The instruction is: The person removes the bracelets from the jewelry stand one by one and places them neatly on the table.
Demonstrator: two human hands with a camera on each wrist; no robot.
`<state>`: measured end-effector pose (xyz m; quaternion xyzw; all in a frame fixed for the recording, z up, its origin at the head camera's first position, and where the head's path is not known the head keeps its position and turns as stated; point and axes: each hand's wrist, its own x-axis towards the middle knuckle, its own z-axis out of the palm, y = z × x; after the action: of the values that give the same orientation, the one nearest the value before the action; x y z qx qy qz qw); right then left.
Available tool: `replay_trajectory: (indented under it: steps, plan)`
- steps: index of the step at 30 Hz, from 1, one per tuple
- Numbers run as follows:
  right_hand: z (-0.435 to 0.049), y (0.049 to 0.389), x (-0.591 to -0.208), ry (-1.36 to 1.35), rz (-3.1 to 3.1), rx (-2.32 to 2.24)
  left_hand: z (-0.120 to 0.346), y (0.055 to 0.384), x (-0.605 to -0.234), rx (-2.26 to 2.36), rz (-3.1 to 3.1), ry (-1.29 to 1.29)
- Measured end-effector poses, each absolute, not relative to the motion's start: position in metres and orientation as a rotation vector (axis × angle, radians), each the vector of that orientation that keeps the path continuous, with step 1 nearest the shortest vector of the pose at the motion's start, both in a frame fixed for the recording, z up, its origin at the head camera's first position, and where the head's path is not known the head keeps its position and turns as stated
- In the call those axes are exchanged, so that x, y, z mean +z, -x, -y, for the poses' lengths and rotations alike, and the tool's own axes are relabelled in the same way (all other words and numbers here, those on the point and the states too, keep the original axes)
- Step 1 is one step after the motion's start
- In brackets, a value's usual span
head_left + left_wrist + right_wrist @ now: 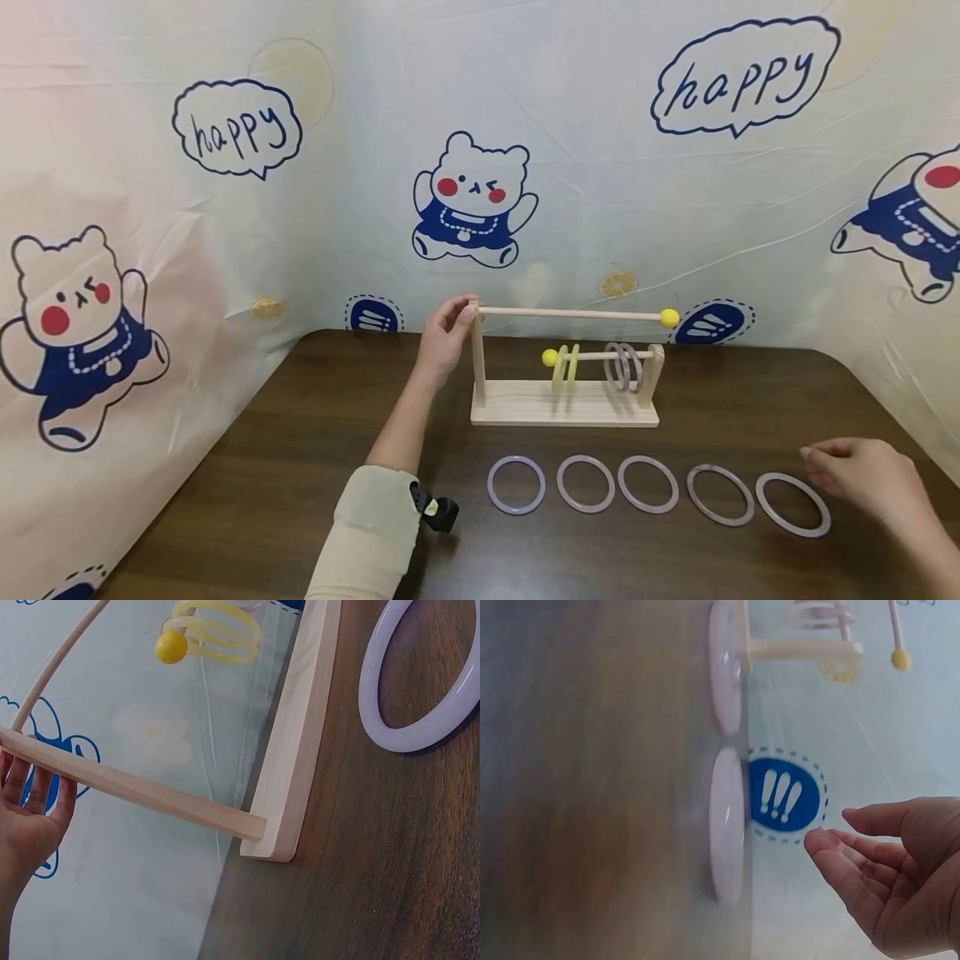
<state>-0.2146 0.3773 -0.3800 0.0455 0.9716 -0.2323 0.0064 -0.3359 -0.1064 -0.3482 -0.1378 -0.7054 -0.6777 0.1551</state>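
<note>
The left hand point(444, 340) holds the top of the tall post point(478, 354) of a wooden ring rack point(562, 410), its thumb at the near side. From that post a long bare rod point(570, 313) runs right to a yellow ball point(670, 317). A lower rod carries two yellow rings point(573, 367) and several pale purple rings point(613, 371). At the right, the right hand point(870, 475) hovers beside the rightmost purple ring point(808, 533), holding nothing. Its thumb and fingertips are apart in the right wrist view.
Several purple rings lie in a row on the brown table point(262, 483) before the rack, the leftmost a bluer ring point(491, 483). A patterned cloth point(585, 208) hangs behind the table and along its sides. A black wrist camera point(441, 514) is strapped to the left sleeve.
</note>
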Motion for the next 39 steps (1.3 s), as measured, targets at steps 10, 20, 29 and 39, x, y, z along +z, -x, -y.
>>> replay_trajectory:
  steps: [10,20,29,39]
  plan:
    - [-0.329,0.229,-0.367,-0.044,-3.113,-0.908,0.106,0.334,-0.349,-1.931,1.995,0.389]
    - [-0.283,0.237,-0.364,0.039,-3.066,-1.216,0.107,0.333,-0.35,-1.937,2.002,0.362]
    - [-0.255,0.246,-0.365,0.103,-2.923,-1.504,0.105,0.335,-0.35,-1.942,2.011,0.359]
    - [-0.22,0.258,-0.372,0.265,-2.66,-1.858,0.104,0.338,-0.35,-1.95,1.993,0.363]
